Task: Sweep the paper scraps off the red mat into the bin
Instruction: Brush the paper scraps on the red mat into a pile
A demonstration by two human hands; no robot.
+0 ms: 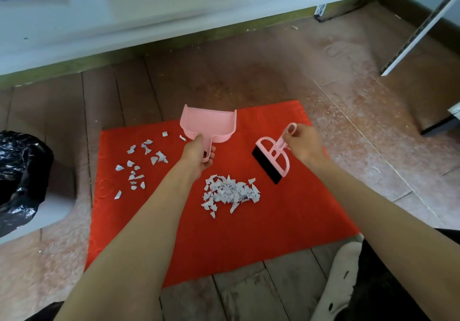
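Worn wooden floorboards run under a red mat (249,233), with a bin (22,171) lined in black plastic standing just off the mat's left edge. On the mat the paper scraps lie in two groups: a gathered heap (230,192) near the middle and a loose scatter (139,163) toward the left side, nearer the bin.

The left hand (198,152) has its fingers closed around the handle of a pink dustpan (207,126), whose mouth points away from the person and seems tilted up off the mat. The right hand (302,143) pinches the looped handle of a pink brush (272,160), black bristle edge facing down and left, just beside the heap.

The step in hand looks like loading the heap into the pan. To do it well, the dustpan probably needs turning so its lip lies flat on the mat right against the heap, opposite the brush (any gap under the lip lets scraps slide beneath). Short, light strokes should suit paper this flimsy; a hard flick would likely scatter it. The loose scatter on the left could be drawn in with a second pass before the pan goes to the bin, carried level.
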